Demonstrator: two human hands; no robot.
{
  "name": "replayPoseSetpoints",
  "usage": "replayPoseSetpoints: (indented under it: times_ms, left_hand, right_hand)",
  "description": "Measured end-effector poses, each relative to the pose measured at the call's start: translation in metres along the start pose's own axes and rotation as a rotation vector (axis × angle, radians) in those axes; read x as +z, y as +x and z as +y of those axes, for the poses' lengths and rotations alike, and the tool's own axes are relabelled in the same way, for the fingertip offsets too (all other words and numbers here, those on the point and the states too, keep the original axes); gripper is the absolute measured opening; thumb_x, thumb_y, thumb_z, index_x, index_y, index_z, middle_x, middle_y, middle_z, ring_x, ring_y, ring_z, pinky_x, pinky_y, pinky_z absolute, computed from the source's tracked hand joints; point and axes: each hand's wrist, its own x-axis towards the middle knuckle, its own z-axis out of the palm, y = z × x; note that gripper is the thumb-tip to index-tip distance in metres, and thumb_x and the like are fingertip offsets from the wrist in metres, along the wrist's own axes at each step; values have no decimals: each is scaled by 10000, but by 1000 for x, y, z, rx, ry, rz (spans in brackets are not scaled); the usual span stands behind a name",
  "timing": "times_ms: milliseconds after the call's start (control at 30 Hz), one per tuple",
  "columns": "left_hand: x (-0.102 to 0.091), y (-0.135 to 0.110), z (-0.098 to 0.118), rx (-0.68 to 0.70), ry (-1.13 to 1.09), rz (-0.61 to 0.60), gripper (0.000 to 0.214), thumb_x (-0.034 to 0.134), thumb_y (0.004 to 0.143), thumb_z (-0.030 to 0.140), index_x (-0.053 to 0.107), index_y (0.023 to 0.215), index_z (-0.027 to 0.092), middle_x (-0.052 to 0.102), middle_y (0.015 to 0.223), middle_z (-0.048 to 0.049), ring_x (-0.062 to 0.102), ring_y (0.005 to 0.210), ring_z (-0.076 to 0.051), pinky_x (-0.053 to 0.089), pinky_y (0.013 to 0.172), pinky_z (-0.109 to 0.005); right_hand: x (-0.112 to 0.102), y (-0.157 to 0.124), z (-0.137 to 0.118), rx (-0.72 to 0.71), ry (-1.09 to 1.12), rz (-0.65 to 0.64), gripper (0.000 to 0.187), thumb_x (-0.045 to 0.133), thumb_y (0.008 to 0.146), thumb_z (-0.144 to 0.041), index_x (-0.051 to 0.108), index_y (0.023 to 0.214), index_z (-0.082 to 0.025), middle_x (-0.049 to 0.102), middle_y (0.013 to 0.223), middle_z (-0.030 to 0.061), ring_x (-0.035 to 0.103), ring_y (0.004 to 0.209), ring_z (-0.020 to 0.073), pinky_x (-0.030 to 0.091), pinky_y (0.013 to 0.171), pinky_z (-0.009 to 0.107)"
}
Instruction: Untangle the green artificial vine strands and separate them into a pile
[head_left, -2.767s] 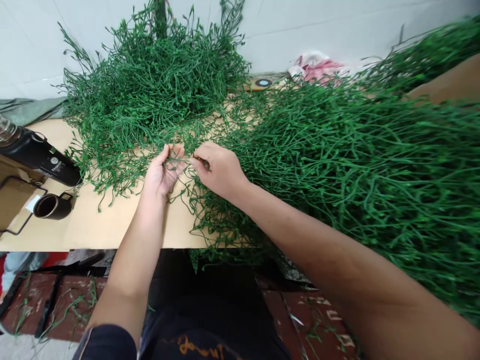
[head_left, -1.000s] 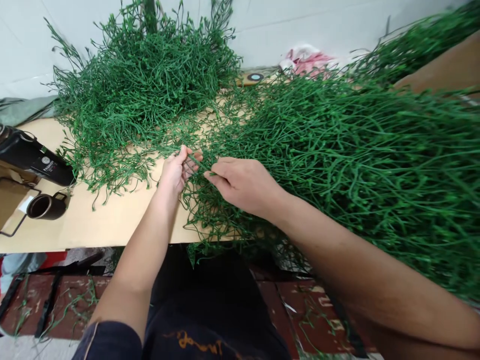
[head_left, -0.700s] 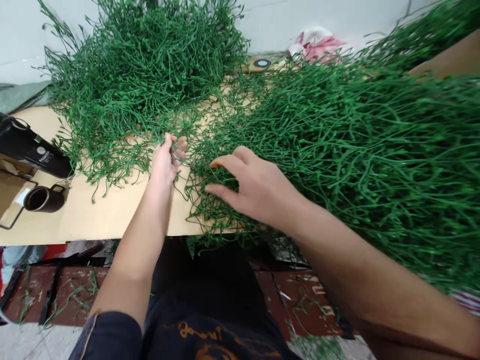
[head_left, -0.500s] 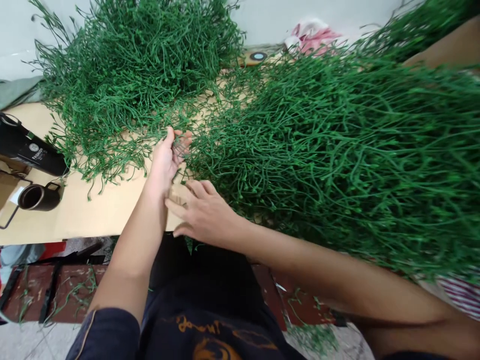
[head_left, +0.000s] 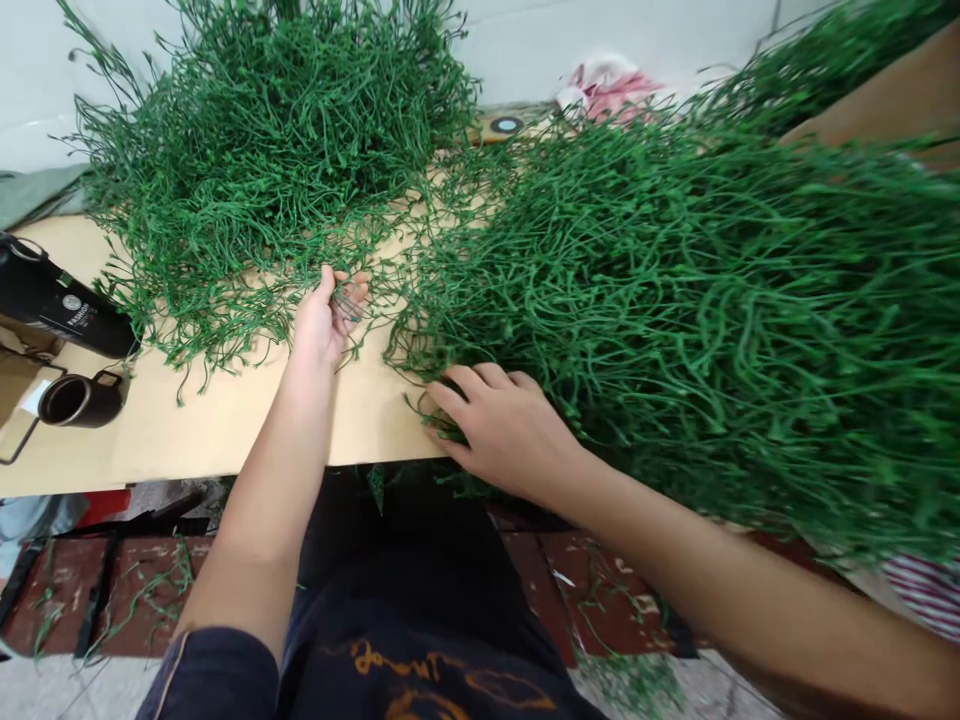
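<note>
My left hand [head_left: 330, 315] is palm up over the tabletop, thumb raised and fingers curled, with a few thin green stems lying across them. Just beyond it spreads a heap of green stems with small buds [head_left: 285, 150]. My right hand [head_left: 510, 425] is palm down at the near left edge of a larger pile of the same stems [head_left: 675, 300]. Its fingers bend round some stems there, and stem ends poke out between thumb and fingers. The palm side of this hand is hidden.
On the left of the table [head_left: 210, 430] lie a black bottle [head_left: 67, 300] and a dark mug [head_left: 81, 400]. A pink and white cloth [head_left: 607, 90] sits by the wall. Stray stems litter the brown surface below [head_left: 150, 580]. Brown cardboard [head_left: 885, 100] leans at upper right.
My right hand has moved right, away from my left wrist, to the edge of the large pile, and its fingers have bent round stems. My left hand has shifted slightly left and down.
</note>
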Motion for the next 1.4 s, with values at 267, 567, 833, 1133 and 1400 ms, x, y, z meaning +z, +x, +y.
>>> replayPoseSetpoints:
  times_ms: [267,567,833,1133,1400]
  left_hand:
    - [-2,4,-3,26,43,-15,230,496,862,368,592,886,161,716,743,-21,694,725,-109,525,648,-181]
    - [3,-7,0,7,112,-19,242,479,880,336,540,703,183,684,662,8,633,1036,-168,496,836,-269]
    - [6,-8,1,31,198,-57,202,518,851,333,533,721,178,681,640,1,679,741,-109,484,594,-182]
    - [13,-13,-7,102,343,-58,187,521,841,224,551,680,132,644,553,-10,596,473,-71,449,469,-144]
    - [14,-16,-8,139,426,-72,210,527,840,243,571,683,110,674,647,-38,614,525,-72,452,494,-152]
  right_hand:
    - [4,-35,5,-2,-27,37,294,473,835,-320,621,1058,-198,613,1068,105,503,937,248,371,732,362]
    - [-5,-39,6,-141,9,10,363,678,698,-307,656,1048,-210,628,1106,92,553,993,266,492,774,396]
    - [-70,-52,68,-179,148,293,614,483,734,-668,613,1148,-233,545,1246,107,503,1149,242,457,944,373]
    - [-57,-12,172,740,105,-114,956,565,704,-634,252,1441,-113,259,1423,304,337,1280,425,356,936,482]
    - [-42,-25,157,658,66,-178,996,563,618,-730,344,1356,-99,496,1170,245,588,935,342,444,780,415]
